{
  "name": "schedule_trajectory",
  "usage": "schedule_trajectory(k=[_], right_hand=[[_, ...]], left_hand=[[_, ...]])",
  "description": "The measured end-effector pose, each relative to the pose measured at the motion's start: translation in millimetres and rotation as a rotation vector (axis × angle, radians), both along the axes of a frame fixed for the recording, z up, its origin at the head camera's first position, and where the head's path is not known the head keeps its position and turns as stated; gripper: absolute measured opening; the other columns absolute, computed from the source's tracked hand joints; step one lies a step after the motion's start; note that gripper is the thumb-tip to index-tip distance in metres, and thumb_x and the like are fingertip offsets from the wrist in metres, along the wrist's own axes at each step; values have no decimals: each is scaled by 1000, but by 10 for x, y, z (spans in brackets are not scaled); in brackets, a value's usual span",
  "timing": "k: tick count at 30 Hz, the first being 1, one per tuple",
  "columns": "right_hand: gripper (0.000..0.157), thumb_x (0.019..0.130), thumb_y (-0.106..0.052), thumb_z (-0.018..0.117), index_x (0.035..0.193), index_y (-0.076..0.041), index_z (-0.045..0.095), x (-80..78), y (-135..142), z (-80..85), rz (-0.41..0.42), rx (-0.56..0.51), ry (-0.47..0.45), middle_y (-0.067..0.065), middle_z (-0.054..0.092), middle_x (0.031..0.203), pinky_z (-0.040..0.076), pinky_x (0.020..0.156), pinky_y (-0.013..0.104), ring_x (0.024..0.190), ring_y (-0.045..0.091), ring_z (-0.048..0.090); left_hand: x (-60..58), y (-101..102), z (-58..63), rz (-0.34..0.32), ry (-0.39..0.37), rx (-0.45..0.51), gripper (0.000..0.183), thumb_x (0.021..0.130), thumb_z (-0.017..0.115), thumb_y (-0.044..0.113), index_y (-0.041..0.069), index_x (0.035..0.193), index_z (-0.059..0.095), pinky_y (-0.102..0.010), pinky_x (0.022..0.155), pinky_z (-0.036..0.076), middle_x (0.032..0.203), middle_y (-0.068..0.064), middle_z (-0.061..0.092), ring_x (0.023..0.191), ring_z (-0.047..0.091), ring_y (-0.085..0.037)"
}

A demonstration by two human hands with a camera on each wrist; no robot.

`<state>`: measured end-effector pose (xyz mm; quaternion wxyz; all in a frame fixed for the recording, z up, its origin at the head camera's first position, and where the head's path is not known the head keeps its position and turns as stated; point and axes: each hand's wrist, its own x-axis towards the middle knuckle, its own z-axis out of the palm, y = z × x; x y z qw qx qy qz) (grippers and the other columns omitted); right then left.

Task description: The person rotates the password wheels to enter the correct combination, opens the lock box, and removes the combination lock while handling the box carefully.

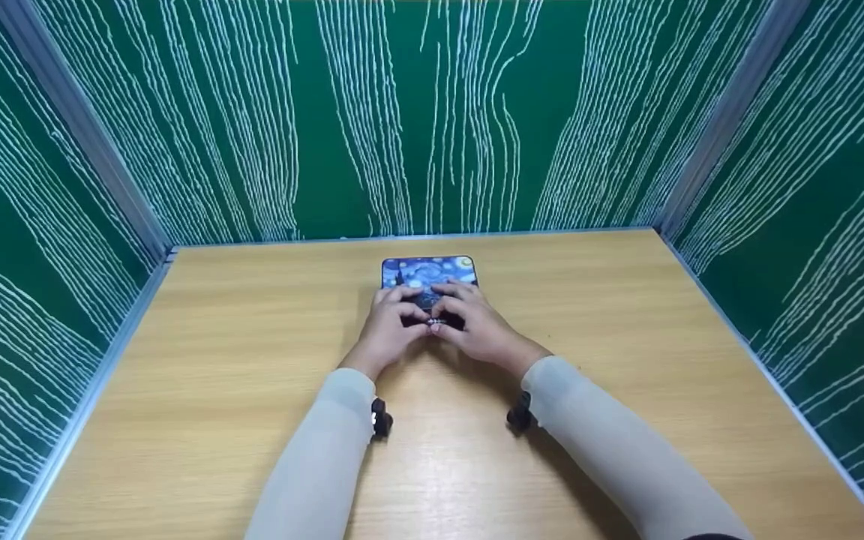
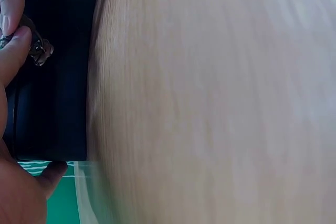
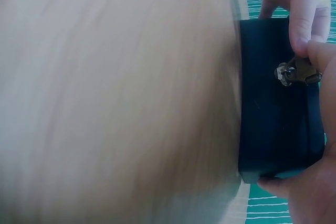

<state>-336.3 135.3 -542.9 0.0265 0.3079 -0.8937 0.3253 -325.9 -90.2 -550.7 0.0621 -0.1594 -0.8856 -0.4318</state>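
A dark box (image 1: 432, 271) with a blue swirling night-sky picture on its lid lies near the far side of the table. A metal latch (image 2: 41, 51) sits at the middle of its front face, also visible as a metal clasp (image 3: 296, 72) in the right wrist view. My left hand (image 1: 393, 324) grips the box's left end, thumb at the latch. From the other side, my right hand (image 1: 481, 326) holds the right end, fingers bent and thumb at the latch too. The two thumb tips nearly meet there. The fingers partly hide the lid and front.
The wooden table (image 1: 237, 337) runs around the box on all sides. Behind it stands a green wall (image 1: 342, 195) with white wavy lines, and similar panels flank both sides. Small black devices (image 1: 379, 418) are worn at both wrists.
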Motion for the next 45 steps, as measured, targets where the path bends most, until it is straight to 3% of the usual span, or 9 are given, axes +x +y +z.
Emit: schedule_trajectory(k=[17,27,45], right_hand=[[21,108,-35,78,123,-21,72,19,18,20,-13,2,-44,3,46,181,17,140,74,175,42,23],[19,108,-31,79,120,-18,73,1,0,-19,2,-20,3,8,50,178,23,138,75,171,47,30],[22,109,-35,76,124,-19,75,7,-6,-14,-11,-19,-24,7,48,179,21,139,74,172,44,29]], left_hand=[[8,10,10,8,-7,0,10,96,92,15,12,105,90,-50,140,33,164,-2,64,162,40,-34],[4,4,8,1,8,-8,10,97,91,15,10,105,90,-49,138,36,163,-3,65,161,41,-33],[1,12,0,20,-17,6,7,97,90,13,11,104,89,-48,139,34,164,-1,64,163,40,-33]])
